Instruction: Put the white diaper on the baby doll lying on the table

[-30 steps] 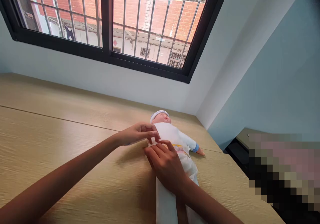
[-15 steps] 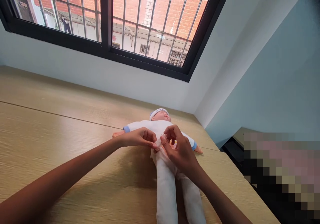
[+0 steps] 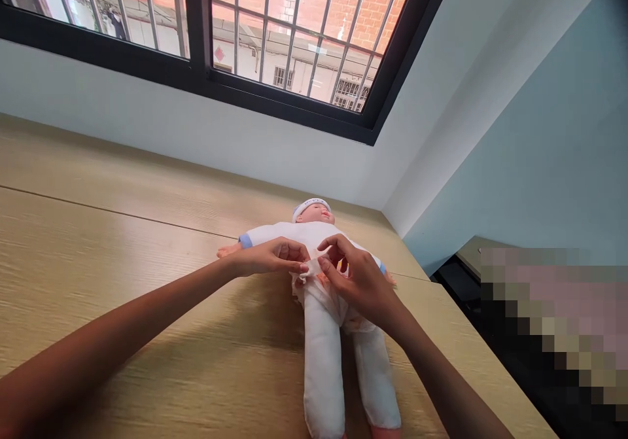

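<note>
A baby doll (image 3: 321, 347) in white clothes with blue cuffs and a white headband lies on its back on the wooden table (image 3: 122, 282), head toward the window. My left hand (image 3: 267, 257) and my right hand (image 3: 356, 275) meet over the doll's waist. Both pinch the same small fold of white cloth (image 3: 312, 267) between thumb and fingers. The doll's left arm (image 3: 240, 243) sticks out to the side; its other arm is mostly hidden behind my right hand. Its two white legs reach toward me.
A barred black-framed window (image 3: 206, 40) runs above the far edge of the table. The table's right edge (image 3: 471, 347) drops off beside a light blue wall. A blurred area (image 3: 554, 321) sits at the lower right, beyond that edge.
A second ago my right hand lay flat on the doll's belly; it has lifted to the waist, and both hands now pinch the cloth. The view has tilted down a little.
</note>
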`<state>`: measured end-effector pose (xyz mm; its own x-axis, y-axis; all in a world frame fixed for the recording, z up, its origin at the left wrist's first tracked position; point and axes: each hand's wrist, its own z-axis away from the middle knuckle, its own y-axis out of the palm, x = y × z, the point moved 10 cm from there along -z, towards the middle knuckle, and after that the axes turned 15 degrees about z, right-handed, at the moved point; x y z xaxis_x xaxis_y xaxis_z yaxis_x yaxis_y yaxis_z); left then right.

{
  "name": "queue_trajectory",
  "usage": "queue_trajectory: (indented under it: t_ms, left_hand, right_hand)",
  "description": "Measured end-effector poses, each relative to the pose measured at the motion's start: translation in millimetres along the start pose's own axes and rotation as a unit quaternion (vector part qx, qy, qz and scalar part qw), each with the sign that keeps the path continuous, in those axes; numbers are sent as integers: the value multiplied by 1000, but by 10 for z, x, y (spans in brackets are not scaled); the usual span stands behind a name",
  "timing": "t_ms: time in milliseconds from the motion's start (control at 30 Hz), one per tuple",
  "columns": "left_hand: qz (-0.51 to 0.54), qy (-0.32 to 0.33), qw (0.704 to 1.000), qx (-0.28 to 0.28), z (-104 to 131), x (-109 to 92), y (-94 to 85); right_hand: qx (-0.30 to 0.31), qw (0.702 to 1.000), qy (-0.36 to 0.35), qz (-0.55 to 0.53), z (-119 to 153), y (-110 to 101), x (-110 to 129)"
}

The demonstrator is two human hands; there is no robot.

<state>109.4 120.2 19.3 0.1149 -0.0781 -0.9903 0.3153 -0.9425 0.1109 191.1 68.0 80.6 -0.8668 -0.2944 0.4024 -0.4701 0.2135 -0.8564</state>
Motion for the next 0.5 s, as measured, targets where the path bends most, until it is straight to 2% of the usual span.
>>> queue_trajectory:
  t_ms: [100, 300, 500]
  left_hand:
    - [5, 1, 1000, -11, -21, -4, 38]
    - [-17, 23, 997, -73, -32, -48, 72]
    - [-41, 25, 995, -90, -45, -23, 91]
  right_hand:
    - [36, 999, 17, 10, -12, 13, -67]
    - [77, 996, 48, -12, -32, 32, -262]
    - [117, 989, 65, -56, -5, 75, -384]
